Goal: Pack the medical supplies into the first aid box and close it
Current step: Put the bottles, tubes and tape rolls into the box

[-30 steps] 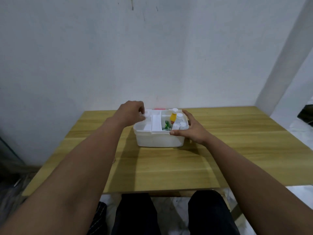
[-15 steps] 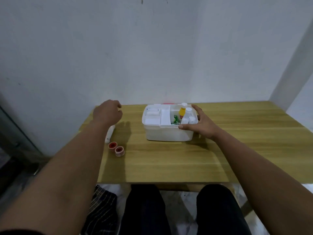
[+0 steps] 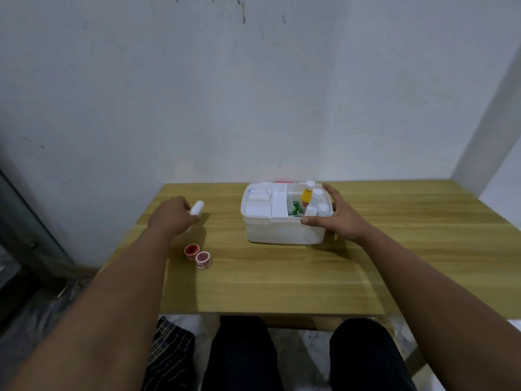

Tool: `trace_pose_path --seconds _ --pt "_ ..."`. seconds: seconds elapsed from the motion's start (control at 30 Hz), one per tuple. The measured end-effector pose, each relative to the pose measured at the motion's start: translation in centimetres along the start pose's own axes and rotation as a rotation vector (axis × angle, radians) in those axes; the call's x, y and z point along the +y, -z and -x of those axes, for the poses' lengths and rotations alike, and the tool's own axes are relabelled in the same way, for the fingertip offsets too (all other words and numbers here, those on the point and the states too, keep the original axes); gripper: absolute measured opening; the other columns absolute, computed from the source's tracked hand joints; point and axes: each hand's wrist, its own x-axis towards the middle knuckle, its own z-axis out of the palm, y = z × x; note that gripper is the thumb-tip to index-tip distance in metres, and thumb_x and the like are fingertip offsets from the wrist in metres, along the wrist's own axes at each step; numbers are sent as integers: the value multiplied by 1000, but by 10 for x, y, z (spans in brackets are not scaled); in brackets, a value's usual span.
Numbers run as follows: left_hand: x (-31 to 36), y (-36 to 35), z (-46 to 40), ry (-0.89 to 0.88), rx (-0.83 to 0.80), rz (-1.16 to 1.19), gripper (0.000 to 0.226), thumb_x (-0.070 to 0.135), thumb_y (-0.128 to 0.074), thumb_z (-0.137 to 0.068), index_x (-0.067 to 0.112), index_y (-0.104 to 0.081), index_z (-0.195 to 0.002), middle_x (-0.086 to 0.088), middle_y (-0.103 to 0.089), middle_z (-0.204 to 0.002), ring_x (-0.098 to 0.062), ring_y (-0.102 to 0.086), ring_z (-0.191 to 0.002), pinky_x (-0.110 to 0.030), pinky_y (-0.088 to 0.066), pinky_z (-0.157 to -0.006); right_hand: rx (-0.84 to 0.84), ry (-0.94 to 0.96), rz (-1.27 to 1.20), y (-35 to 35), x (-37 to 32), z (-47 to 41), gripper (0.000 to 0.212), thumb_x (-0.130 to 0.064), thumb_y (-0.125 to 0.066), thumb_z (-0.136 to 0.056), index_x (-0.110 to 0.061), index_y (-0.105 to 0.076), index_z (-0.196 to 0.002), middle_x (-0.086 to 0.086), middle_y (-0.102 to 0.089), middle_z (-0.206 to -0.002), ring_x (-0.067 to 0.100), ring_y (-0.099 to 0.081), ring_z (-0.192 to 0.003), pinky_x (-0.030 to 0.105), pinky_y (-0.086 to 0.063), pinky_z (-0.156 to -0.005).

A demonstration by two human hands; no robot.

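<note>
I see the first aid box [image 3: 282, 230] standing open toward the far edge of the table [image 3: 282, 277], close to the wall. My right hand [image 3: 337, 218] lies spread on its right rim. Three bottles stand inside. My left hand [image 3: 172, 218], left of the box, pinches one white roll [image 3: 196, 208]. Two red tape rolls [image 3: 198, 255] touch each other nearer me; bare wood lies on every side of the box.

Counter [image 3: 282, 277]: one white first aid box [image 3: 282, 231], open; two red tape rolls [image 3: 192, 250] [image 3: 203, 259] at near left; one white roll [image 3: 196, 208] at far left. Inside the box: three bottles, one yellow [image 3: 306, 196] and two white [image 3: 316, 196] [image 3: 323, 209]; two white bandage rolls [image 3: 258, 197]; one green packet [image 3: 296, 208].
</note>
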Motion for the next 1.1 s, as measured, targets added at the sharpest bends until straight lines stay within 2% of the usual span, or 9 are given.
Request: trace_pose_path --seconds 0.17,0.3,0.43,0.7,0.8,0.87,0.93,1.03,1.1 --pt "76 28 -2 -126 148 233 29 31 -79 -78 11 -67 -94 -2 -68 -88 -24 -65 -83 -34 -51 -69 6 0 7 0 1 -1 127 -42 -96 -63 -33 -17 -162 -3 -48 -148 16 -53 -126 29 -48 -97" --pt "140 27 10 -250 31 302 25 28 -80 -75 11 -69 -90 1 -72 -80 -18 -70 -82 -33 -56 -72 -11 -3 29 1 1 0 138 -58 -96 -51 -36 -16 -162 -1 -44 -154 19 -51 -131 41 -50 -108" --pt "180 7 24 -360 -61 144 29 30 -78 -76 11 -68 -95 -2 -72 -88 -21 -68 -86 -33 -55 -73 -16 -3 21 2 2 0 142 -62 -96 -47 -36 -16 -161 -1 -48 -151 19 -54 -130 42 -51 -107" --pt "191 -19 29 -370 -74 -59 22 19 -68 -81 15 -49 -72 -2 -55 -72 -23 -56 -67 -26 -37 -54 -10 -9 12 1 2 -1 136 -54 -97 -53 -34 -17 -161 -3 -51 -148 19 -56 -129 43 -52 -107" --pt "183 -14 30 -380 -15 -34 9 23 -65 -82 14 -64 -83 -1 -65 -80 -26 -65 -78 -28 -47 -61 -7 -15 4 1 2 -2 134 -51 -97 -55 -33 -18 -161 -4 -50 -148 18 -55 -129 39 -51 -106" --pt "172 -3 29 -374 28 15 17 29 -65 -84 18 -72 -95 1 -71 -93 -25 -67 -88 -32 -55 -74 -7 -17 5 2 0 -1 134 -51 -97 -55 -33 -17 -161 -3 -49 -149 19 -54 -130 39 -51 -105" --pt "154 13 27 -340 43 48 18 30 -65 -86 21 -75 -98 4 -72 -99 -23 -67 -92 -33 -54 -79 -11 -26 12 3 -1 0 131 -47 -96 -60 -32 -15 -162 -1 -50 -148 19 -55 -128 38 -54 -98" --pt "114 37 23 -257 -5 30 17 24 -67 -87 20 -76 -100 1 -74 -103 -22 -67 -92 -37 -58 -83 -18 -48 33 3 -5 0 123 -39 -93 -69 -29 -13 -163 1 -50 -146 20 -55 -121 25 -51 -69" --pt "87 46 23 -186 -95 14 20 18 -72 -88 14 -76 -107 -5 -73 -101 -24 -69 -88 -39 -61 -80 -11 -55 54 3 -6 0 125 -42 -93 -68 -30 -13 -163 2 -49 -149 19 -54 -120 23 -47 -64"
